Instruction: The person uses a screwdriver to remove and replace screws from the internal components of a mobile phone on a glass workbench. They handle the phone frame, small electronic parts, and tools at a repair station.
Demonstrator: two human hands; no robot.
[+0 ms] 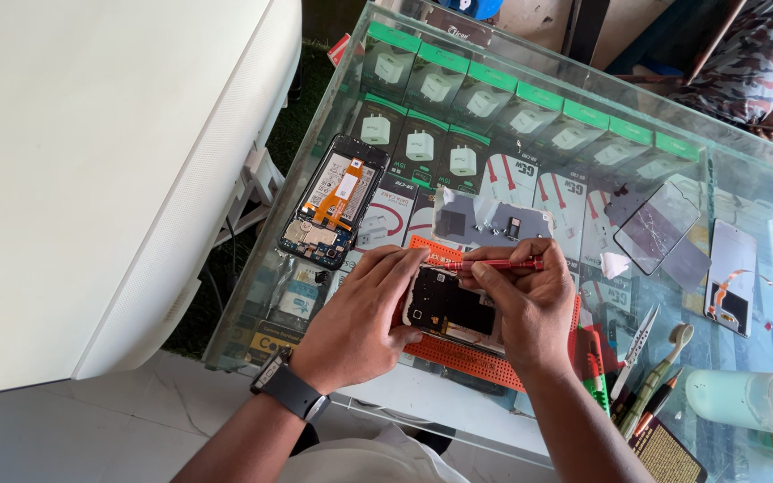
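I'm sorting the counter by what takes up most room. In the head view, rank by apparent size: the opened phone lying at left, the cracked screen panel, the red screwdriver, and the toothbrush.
1. opened phone
2. cracked screen panel
3. toothbrush and red screwdriver: they look about alike, and the right hand covers part of the screwdriver, so I won't rank them.

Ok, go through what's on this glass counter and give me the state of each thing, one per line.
Small phone: back off, held by left hand.
Red screwdriver: gripped in right hand, tip at the phone.
Second phone: opened, insides showing.
Screen glass: cracked.
Pale bottle: lying on its side.
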